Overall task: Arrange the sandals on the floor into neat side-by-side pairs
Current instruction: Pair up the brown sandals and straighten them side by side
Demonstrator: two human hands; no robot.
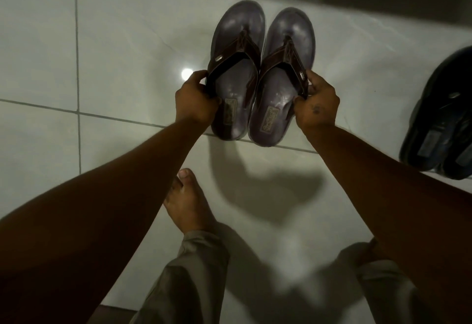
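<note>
Head view: a rectangular brand patch is seen on each heel, on the left sandal [231, 73] and on the right sandal [281, 81], but the writing is too blurred to be read. A small metal tag is fixed to each brown strap. The outer strap of the left sandal is pinched by the left hand [195, 99], fingers closed around it. The outer strap of the right sandal is clamped by the right hand [316, 105] in the same way. The two purple-grey sandals are held side by side, inner edges touching, toes pointing away, over the white tiled floor [115, 50]. Bare tile is left open to the left. A dark pair [439, 119] is set well apart at the right edge. A bare foot [186, 201] is planted below.
</note>
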